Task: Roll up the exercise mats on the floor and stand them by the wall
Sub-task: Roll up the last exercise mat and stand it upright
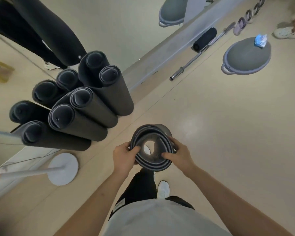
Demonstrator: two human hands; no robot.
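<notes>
The pale floor is stretching wide and open to the right and ahead, running up to the low ledge of a mirrored wall that is crossing the view diagonally on the left. A cluster of rolled exercise mats is standing on end against that ledge, packed side by side and touching, with their reflections doubling behind them. A grey balance dome is sitting well apart on the open floor, a steel barbell is lying along the wall's edge, and a black foam roller is lying between it and the ledge. A round white stand base is resting near the closest mat. The dark rolled mat is being held upright just beside the cluster; whether its lower end is touching the floor is hidden. The left hand and right hand are gripping opposite sides of its top rim, fingers curling over the coiled edge and pinching it, thumbs inside.
</notes>
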